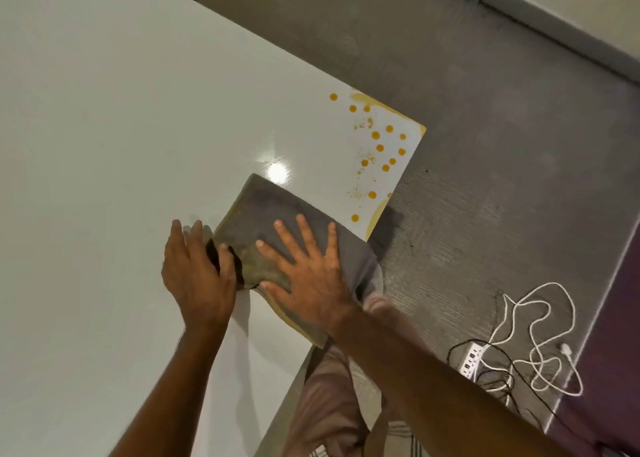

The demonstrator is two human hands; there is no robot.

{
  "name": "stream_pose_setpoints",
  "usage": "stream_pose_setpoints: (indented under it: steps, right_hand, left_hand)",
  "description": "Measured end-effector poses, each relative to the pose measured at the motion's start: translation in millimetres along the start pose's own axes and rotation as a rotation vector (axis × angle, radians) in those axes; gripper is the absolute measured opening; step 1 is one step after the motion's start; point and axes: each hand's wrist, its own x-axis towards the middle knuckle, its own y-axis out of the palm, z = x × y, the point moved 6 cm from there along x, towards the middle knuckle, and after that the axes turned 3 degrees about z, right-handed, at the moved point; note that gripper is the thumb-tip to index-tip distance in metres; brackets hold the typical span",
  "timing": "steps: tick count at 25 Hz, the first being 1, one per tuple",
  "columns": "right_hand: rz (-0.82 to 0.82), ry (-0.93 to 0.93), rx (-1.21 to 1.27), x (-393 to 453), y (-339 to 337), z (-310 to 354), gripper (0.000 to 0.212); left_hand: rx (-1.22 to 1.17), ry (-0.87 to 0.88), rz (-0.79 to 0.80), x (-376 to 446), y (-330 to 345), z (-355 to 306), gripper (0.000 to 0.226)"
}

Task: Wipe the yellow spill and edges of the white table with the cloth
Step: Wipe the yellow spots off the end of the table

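A grey cloth (266,210), stained yellowish near my hands, lies folded on the white table (121,127) by its right edge and droops over that edge. My right hand (308,266) lies flat on the cloth with fingers spread. My left hand (197,269) rests on the table at the cloth's left side, its thumb tucked against the cloth's fold. The yellow spill (377,144) is several orange-yellow drops and smears at the table's far right corner, beyond the cloth and apart from it. Yellow streaks run along that corner's edges.
Grey carpet (485,144) lies to the right of the table. A white power strip (472,359) with tangled white and black cables sits on the floor at the lower right. My legs show below the table edge.
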Motion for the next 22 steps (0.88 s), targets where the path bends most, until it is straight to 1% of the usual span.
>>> stream_pose_setpoints:
  steps: [4,8,10,14,22]
  right_hand:
    - [-0.058,0.222,0.064,15.0,-13.5,-48.5,0.067]
    - [-0.124,0.331,0.052,32.0,-25.7,-90.1,0.066]
    - [-0.151,0.367,0.038,42.6,-30.8,-107.9,0.066]
    - [-0.164,0.388,0.026,65.7,-38.1,-132.8,0.065]
    - [-0.135,0.324,-0.025,124.6,-58.4,-150.9,0.067]
  left_hand:
    - [0.039,0.087,0.028,35.2,14.1,-36.2,0.060]
    - [0.168,0.186,0.043,73.7,30.4,-59.8,0.060]
    - [0.199,0.179,0.031,90.2,38.4,-64.9,0.061]
    - [0.240,0.118,-0.015,98.9,50.5,-64.8,0.066]
    - [0.296,0.103,-0.066,97.6,53.4,-61.1,0.067]
